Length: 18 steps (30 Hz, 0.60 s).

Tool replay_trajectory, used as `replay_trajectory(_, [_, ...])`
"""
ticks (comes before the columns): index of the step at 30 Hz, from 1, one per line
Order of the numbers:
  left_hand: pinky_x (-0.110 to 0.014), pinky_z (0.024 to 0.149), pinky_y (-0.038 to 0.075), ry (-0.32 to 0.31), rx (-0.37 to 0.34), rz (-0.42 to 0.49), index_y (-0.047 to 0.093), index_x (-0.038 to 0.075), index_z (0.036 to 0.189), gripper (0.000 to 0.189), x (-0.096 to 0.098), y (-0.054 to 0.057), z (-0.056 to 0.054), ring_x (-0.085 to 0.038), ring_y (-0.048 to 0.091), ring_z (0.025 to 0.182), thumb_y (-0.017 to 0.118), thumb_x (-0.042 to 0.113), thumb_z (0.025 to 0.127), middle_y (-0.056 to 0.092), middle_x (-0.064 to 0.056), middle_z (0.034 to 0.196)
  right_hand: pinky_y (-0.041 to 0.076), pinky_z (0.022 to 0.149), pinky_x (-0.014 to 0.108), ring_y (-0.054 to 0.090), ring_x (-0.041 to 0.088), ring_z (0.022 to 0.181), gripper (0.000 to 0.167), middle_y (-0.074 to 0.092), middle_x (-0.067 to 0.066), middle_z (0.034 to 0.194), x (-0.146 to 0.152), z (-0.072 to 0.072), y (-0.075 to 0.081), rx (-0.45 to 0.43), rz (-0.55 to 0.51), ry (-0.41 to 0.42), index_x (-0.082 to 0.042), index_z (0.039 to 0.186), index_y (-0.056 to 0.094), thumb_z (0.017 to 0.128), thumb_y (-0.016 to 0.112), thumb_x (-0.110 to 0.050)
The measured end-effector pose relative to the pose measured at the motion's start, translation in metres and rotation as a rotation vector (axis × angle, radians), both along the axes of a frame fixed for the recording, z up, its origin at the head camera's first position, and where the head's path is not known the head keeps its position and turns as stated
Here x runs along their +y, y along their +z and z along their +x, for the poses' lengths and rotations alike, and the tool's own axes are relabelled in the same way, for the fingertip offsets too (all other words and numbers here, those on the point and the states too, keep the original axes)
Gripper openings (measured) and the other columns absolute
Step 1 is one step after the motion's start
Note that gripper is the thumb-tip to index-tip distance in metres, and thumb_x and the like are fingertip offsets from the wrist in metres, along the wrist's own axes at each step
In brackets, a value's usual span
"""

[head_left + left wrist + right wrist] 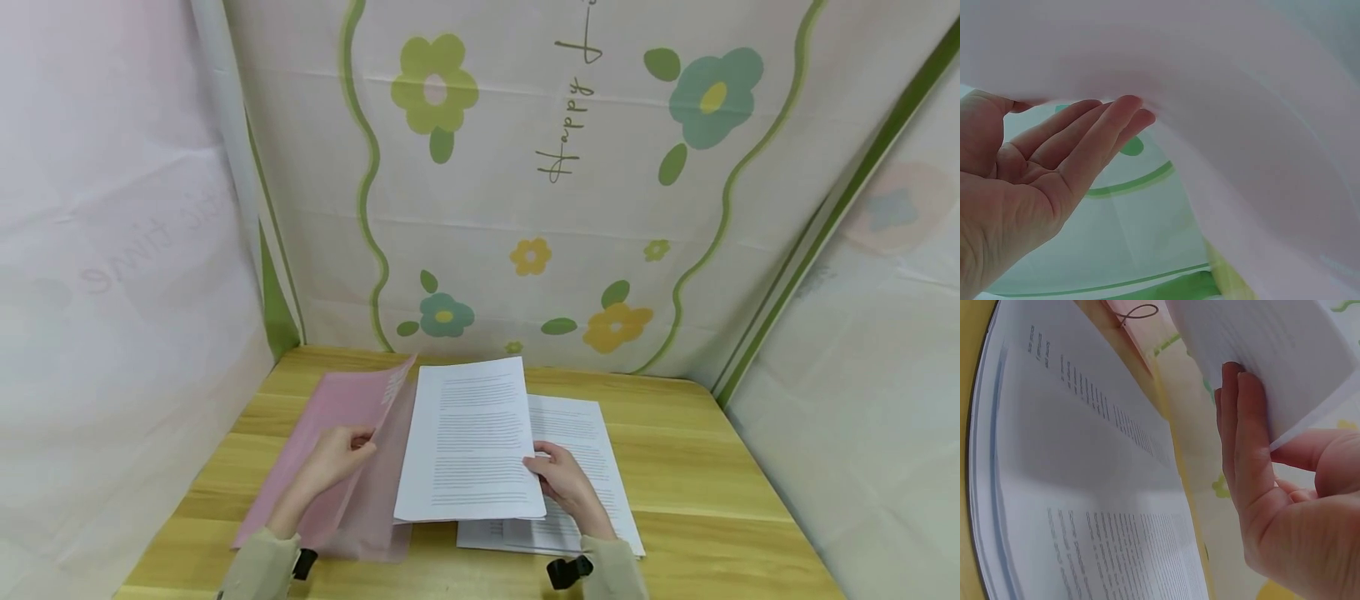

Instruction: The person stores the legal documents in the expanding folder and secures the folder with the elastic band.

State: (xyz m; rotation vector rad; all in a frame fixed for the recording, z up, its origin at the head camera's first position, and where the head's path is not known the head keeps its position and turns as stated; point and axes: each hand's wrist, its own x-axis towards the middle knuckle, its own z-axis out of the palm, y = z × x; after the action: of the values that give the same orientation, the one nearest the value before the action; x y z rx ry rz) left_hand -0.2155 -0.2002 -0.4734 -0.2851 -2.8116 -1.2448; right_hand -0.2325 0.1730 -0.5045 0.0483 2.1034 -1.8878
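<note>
A translucent pink plastic folder (341, 400) lies spread at the left of the table. My left hand (326, 467) pinches the raised edge of its cover between thumb and fingers; in the left wrist view the pink sheet (1222, 125) curves over the fingertips. My right hand (566, 483) grips printed sheets of paper (476, 442) by their right edge, thumb on top and fingers beneath. These sheets are tilted up and overlap the folder's right part. Below the right hand, a second pile of printed sheets (607, 479) lies on the wood.
The wooden table (712, 492) extends to the right of the paper pile. Fabric walls with printed flowers enclose its back (480, 208) and both sides. A dark wrist strap (570, 572) shows at the right sleeve, another at the left.
</note>
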Motion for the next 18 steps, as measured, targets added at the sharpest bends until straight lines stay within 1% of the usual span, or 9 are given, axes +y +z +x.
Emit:
replay_trajectory(5, [-0.043,0.083,0.059,0.008,0.008,-0.009,0.067,-0.012,0.117,0.036,0.000,0.000,0.000,-0.033,0.072,0.098,0.060,0.007,0.087,0.073,-0.025,0.110,0.058,0.065,0.026,0.070,0.009,0.076,0.044,0.075,0.006,0.093,-0.007,0.000,0.001,0.001,-0.007,0.021,0.010,0.135,0.047,0.097,0.056,-0.010])
replay_trajectory(10, [-0.044,0.083,0.059,0.011,0.008,-0.007,0.068,-0.010,0.117,0.036,0.000,0.000,0.000,-0.033,0.072,0.098,0.060,0.007,0.087,0.072,-0.025,0.111,0.058,0.064,0.026,0.070,0.009,0.076,0.044,0.074,0.004,0.093,-0.012,0.001,0.002,-0.004,-0.012,0.034,0.010,0.136,0.045,0.098,0.056,-0.011])
replay_trajectory(18, [-0.043,0.083,0.059,0.012,0.016,-0.010,0.070,-0.008,0.114,0.034,-0.001,0.001,-0.001,-0.031,0.073,0.097,0.060,0.007,0.086,0.074,-0.022,0.107,0.056,0.063,0.024,0.068,0.007,0.072,0.043,0.073,0.003,0.091,-0.019,0.001,0.001,-0.007,-0.006,0.060,0.009,0.134,0.048,0.098,0.056,-0.012])
